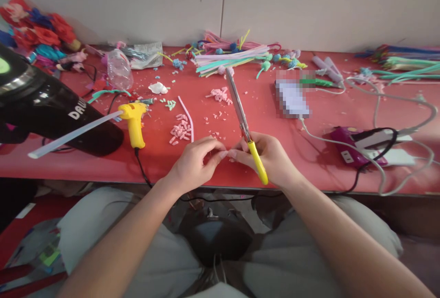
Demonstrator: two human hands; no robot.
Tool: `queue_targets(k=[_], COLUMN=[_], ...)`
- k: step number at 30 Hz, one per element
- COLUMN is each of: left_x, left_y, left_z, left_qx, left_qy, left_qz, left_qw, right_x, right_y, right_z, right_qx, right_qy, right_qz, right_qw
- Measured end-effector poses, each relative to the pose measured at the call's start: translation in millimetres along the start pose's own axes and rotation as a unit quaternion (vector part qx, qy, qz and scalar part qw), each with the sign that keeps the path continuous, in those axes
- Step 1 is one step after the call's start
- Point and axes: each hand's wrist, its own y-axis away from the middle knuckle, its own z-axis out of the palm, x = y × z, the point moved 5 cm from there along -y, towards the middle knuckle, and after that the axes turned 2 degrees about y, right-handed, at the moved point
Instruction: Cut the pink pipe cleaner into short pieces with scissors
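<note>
My right hand (266,158) is closed round yellow-handled scissors (242,119), their shut blades pointing away over the red table (309,160). My left hand (194,162) is pinched, its fingertips meeting those of the right hand at the table's near edge. Something small and pale pink seems held between the fingertips; I cannot make it out. Short pink cut pieces (181,131) and a pink pipe cleaner (187,114) lie just beyond the left hand.
A yellow glue gun (134,121) with a clear stick lies to the left, beside a black appliance (51,110). Bundles of coloured pipe cleaners (230,55) lie at the back. A magenta power strip (354,149) and grey cables sit at the right. A clear bottle (119,69) lies back left.
</note>
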Motion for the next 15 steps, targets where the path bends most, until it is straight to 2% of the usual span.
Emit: queue_targets(k=[4, 7, 12, 15], left_x=[1, -5, -21, -28], left_y=[0, -1, 2, 5], left_z=[-0.6, -8.4, -23.1, -26.8], left_qx=[0.004, 0.046, 0.112, 0.128], left_qy=[0.004, -0.006, -0.055, -0.056], left_qz=[0.01, 0.006, -0.009, -0.03], left_qw=[1.0, 0.999, 0.992, 0.99], right_x=[-1, -6, -15, -8], right_y=[0, 2, 9, 14], right_z=[0, -8, -30, -40], right_qx=[-0.003, 0.039, 0.123, 0.12], right_qy=[0.006, 0.106, 0.318, 0.394], right_qz=[-0.008, -0.016, -0.038, -0.031], right_qw=[1.0, 0.994, 0.939, 0.911])
